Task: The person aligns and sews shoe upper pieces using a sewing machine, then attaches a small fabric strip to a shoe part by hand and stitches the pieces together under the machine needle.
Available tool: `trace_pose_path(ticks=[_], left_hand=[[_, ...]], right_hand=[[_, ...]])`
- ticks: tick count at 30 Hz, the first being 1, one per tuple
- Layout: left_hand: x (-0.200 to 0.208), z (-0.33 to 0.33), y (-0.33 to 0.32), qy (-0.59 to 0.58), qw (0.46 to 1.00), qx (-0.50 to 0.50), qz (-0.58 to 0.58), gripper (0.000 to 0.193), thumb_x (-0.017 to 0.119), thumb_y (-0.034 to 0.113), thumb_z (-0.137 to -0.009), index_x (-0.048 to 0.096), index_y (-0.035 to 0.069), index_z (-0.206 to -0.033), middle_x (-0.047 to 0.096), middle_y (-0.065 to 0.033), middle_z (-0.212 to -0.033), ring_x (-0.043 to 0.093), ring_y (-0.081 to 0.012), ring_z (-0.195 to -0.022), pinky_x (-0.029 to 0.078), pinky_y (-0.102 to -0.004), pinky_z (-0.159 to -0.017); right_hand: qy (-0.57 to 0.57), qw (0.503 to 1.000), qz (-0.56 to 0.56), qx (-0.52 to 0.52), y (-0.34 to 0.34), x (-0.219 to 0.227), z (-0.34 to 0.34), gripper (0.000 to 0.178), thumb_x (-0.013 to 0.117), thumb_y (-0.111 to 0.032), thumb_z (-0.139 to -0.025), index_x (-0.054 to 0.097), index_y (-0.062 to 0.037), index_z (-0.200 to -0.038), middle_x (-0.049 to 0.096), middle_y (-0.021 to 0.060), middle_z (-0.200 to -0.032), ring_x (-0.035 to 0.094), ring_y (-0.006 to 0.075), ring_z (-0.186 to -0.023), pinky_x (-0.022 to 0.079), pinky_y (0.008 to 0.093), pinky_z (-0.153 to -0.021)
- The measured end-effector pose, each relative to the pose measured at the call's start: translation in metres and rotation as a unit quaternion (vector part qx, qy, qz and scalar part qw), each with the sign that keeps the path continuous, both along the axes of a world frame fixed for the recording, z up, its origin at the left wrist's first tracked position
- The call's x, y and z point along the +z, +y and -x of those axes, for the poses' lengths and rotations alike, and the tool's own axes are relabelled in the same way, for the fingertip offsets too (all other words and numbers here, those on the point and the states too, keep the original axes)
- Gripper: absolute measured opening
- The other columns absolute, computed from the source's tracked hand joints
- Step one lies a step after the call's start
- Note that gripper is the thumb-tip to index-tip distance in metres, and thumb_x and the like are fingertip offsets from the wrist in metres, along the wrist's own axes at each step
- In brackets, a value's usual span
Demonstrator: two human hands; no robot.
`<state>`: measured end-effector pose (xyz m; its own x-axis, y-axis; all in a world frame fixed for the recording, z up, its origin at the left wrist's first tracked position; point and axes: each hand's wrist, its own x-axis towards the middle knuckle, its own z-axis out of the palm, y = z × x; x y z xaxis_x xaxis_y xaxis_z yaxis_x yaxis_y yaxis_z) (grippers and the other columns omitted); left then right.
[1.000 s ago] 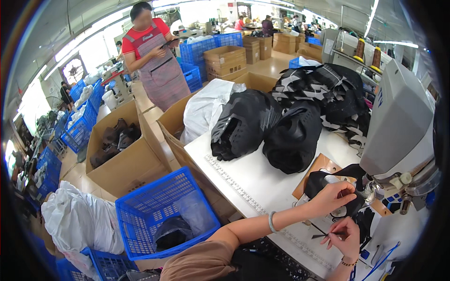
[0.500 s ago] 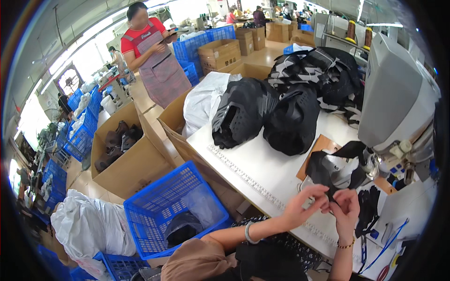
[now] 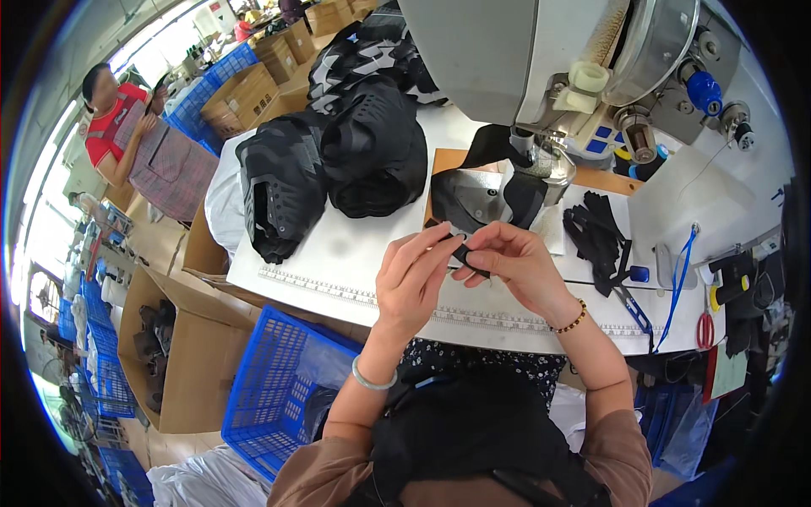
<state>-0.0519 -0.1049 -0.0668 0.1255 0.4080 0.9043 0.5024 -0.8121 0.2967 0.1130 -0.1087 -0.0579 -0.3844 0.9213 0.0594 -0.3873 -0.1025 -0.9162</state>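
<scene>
both hands meet over the near edge of the white table (image 3: 338, 253), pinching a short black strip (image 3: 461, 251) between them. the left hand (image 3: 414, 275) has its fingertips closed on the strip's upper-left part; the right hand (image 3: 515, 262) presses thumb and forefinger together on its other end (the exact contact is partly hidden by the fingers). the strip slants down toward the right. just beyond the grip, a curved black fabric piece (image 3: 528, 203) lies around a metal plate (image 3: 483, 193) under the grey sewing machine (image 3: 473, 51). right of the grip is a loose heap of black strips (image 3: 596, 232), with blue-handled snips (image 3: 632, 308) near its lower end; farther right are a blue cord (image 3: 678, 279) and red-handled scissors (image 3: 705, 329). two black bundles (image 3: 283, 182) sit beyond and left of the grip, side by side. a ruler strip (image 3: 325, 289) runs along the table edge beneath the hands, and a blue basket (image 3: 269, 363) stands below, to the left.
</scene>
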Motion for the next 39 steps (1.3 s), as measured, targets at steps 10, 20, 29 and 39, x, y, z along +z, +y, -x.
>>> trace_pose_path(ticks=[10, 20, 29, 39], left_hand=[[0.004, -0.014, -0.016, -0.076, 0.977, -0.067, 0.188, 0.028, 0.056, -0.015, -0.065, 0.062, -0.003, -0.09, 0.06, -0.0099, -0.084, 0.058, -0.018, -0.077, 0.045, -0.0238, -0.065], [0.0, -0.02, -0.017, -0.158, 0.944, -0.148, 0.25, 0.022, 0.061, -0.009, -0.069, 0.062, -0.001, -0.09, 0.059, -0.0081, -0.082, 0.057, -0.0132, -0.068, 0.046, -0.0221, -0.063], [-0.006, -0.018, -0.008, -0.14, 0.949, -0.139, 0.248, 0.019, 0.062, -0.009, -0.068, 0.061, -0.001, -0.086, 0.059, -0.0082, -0.08, 0.057, -0.0134, -0.065, 0.046, -0.0226, -0.061], [-0.011, 0.007, -0.013, -0.165, 0.94, -0.147, 0.26, 0.017, 0.06, -0.006, -0.07, 0.059, 0.001, -0.086, 0.059, -0.0082, -0.081, 0.058, -0.0157, -0.074, 0.046, -0.0256, -0.068]], right_hand=[[-0.094, 0.978, -0.164, -0.086, -0.013, -0.007, -0.003, 0.012, 0.062, -0.003, -0.079, 0.056, -0.0014, -0.09, 0.057, 0.0009, -0.081, 0.056, 0.0062, -0.071, 0.045, 0.0197, -0.057], [-0.207, 0.887, -0.343, -0.229, -0.015, -0.007, 0.003, 0.017, 0.063, 0.003, -0.072, 0.053, -0.0031, -0.084, 0.054, 0.0013, -0.077, 0.053, 0.0042, -0.058, 0.039, 0.0169, -0.043], [-0.223, 0.883, -0.337, -0.239, -0.013, -0.008, 0.002, 0.015, 0.063, 0.001, -0.074, 0.056, -0.0012, -0.087, 0.057, 0.0037, -0.076, 0.054, 0.0052, -0.058, 0.042, 0.0176, -0.047], [-0.249, 0.882, -0.344, -0.202, -0.007, -0.005, 0.021, 0.013, 0.059, 0.005, -0.075, 0.055, -0.0001, -0.086, 0.057, 0.0056, -0.081, 0.057, 0.0095, -0.065, 0.047, 0.0212, -0.059]])
